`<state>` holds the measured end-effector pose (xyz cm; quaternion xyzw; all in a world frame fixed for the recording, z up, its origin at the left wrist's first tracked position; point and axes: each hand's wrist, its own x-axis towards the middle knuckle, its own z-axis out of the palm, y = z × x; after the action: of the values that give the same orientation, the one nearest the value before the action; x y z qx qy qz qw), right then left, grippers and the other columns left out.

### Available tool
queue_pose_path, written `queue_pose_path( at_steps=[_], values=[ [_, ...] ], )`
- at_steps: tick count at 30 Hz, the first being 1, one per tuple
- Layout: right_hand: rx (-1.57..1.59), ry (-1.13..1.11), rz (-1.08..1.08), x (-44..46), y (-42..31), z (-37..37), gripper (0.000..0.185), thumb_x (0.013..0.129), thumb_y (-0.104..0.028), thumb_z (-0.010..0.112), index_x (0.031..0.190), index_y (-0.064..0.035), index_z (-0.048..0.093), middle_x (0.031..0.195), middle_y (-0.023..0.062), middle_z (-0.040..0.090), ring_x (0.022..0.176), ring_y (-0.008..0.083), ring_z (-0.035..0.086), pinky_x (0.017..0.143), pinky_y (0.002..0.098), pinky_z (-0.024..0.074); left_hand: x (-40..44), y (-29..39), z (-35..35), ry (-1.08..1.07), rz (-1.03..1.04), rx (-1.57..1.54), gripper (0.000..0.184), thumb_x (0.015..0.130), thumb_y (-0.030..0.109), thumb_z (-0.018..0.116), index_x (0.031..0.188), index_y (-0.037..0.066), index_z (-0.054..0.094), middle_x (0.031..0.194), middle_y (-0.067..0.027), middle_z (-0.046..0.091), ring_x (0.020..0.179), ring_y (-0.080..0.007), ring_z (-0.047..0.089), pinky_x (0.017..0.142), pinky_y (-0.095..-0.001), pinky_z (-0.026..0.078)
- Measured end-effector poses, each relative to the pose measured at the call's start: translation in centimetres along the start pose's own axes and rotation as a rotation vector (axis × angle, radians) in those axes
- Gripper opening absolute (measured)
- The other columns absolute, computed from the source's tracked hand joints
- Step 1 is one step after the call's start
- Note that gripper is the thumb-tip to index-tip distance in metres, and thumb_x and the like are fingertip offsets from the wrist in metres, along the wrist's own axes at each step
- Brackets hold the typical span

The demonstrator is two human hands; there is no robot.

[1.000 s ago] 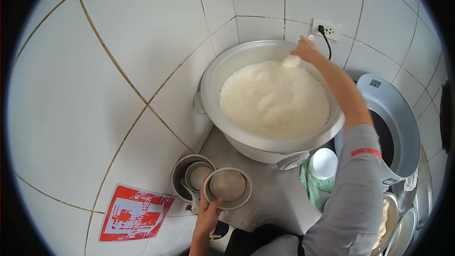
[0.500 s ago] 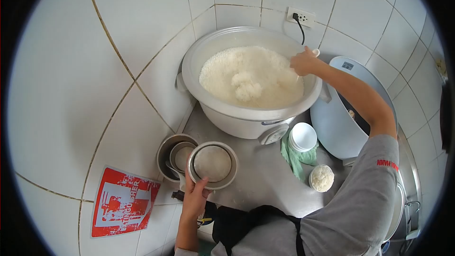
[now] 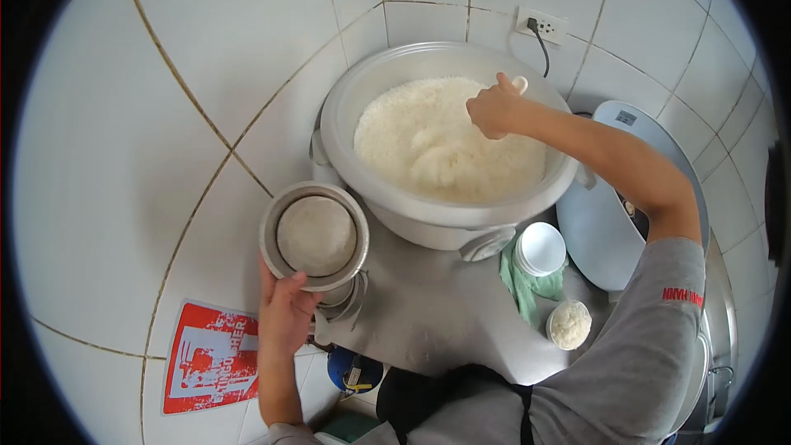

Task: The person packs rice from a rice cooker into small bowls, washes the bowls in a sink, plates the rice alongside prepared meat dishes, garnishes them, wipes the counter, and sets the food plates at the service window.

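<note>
A large white cooker (image 3: 428, 213) holds a mass of white rice (image 3: 404, 128). Above the rice, my right hand (image 3: 494, 110) is closed round a pale utensil (image 3: 520, 84), whose lower end is hidden by the hand. My left hand (image 3: 288, 305) grips a round metal container (image 3: 316, 236) at its near rim, raised left of the cooker and partly over the metal pots (image 3: 339, 301). A whitish layer shows inside the held container.
White cups (image 3: 541, 249) stand on a green cloth (image 3: 521, 288), with a rice-filled cup (image 3: 569, 325) nearer me. At right is a large grey-blue lid or vessel (image 3: 593, 231). A power cord runs from the wall outlet (image 3: 542, 25). A red sign (image 3: 211, 358) is at lower left.
My left hand has moved left and up with the metal container, now partly covering the pots. My right hand has moved from the cooker's right side inward over the rice.
</note>
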<state>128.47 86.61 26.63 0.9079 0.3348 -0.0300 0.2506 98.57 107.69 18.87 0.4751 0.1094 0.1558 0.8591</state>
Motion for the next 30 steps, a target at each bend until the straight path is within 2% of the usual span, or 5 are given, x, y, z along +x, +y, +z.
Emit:
queue_pose_path(
  at_steps=[9,18,22,26,30],
  values=[
    [-0.220,0.811,-0.319,17.0,-2.2,0.9,0.024,0.081,-0.015,0.050,0.100,-0.0272,0.061,0.073,-0.0018,0.058,0.081,0.0166,0.053,0.080,0.0351,0.0297,1.9,3.0,1.8,0.065,0.048,0.108,0.059,0.084,0.001,0.038,0.135,0.018,0.014,0.129,-0.0116,0.034,0.111,-0.0275,0.047,0.085,-0.0425,0.046],
    [0.133,0.465,-0.606,12.7,-1.2,1.7,0.025,0.082,-0.022,0.052,0.104,-0.0274,0.061,0.083,0.0004,0.063,0.078,0.0169,0.055,0.082,0.0379,0.0262,2.4,3.1,2.2,0.031,0.107,0.094,0.053,0.086,0.003,0.037,0.134,0.014,0.017,0.128,-0.0120,0.036,0.111,-0.0278,0.046,0.085,-0.0417,0.047],
    [0.126,0.595,-0.753,8.1,0.2,3.1,0.021,0.084,-0.019,0.051,0.101,-0.0256,0.061,0.061,0.0019,0.053,0.071,0.0171,0.049,0.076,0.0336,0.0287,3.3,3.9,3.6,-0.063,0.096,0.081,0.050,0.087,0.005,0.037,0.132,0.013,0.019,0.126,-0.0121,0.037,0.110,-0.0276,0.047,0.085,-0.0415,0.047],
    [-0.121,0.656,-0.702,3.7,4.2,3.8,0.020,0.079,-0.017,0.054,0.093,-0.0277,0.063,0.068,-0.0004,0.060,0.076,0.0168,0.054,0.081,0.0333,0.0294,3.6,4.2,4.0,-0.124,0.061,0.084,0.047,0.087,0.006,0.038,0.130,0.012,0.021,0.125,-0.0119,0.039,0.110,-0.0275,0.047,0.085,-0.0413,0.047],
    [-0.310,0.322,-0.008,2.2,9.4,6.2,0.021,0.077,-0.015,0.052,0.092,-0.0238,0.062,0.076,-0.0020,0.063,0.092,0.0162,0.056,0.090,0.0348,0.0276,4.1,4.4,3.5,-0.197,0.037,0.112,0.043,0.087,0.008,0.040,0.128,0.012,0.025,0.122,-0.0116,0.041,0.108,-0.0269,0.048,0.086,-0.0409,0.047]
  ],
)
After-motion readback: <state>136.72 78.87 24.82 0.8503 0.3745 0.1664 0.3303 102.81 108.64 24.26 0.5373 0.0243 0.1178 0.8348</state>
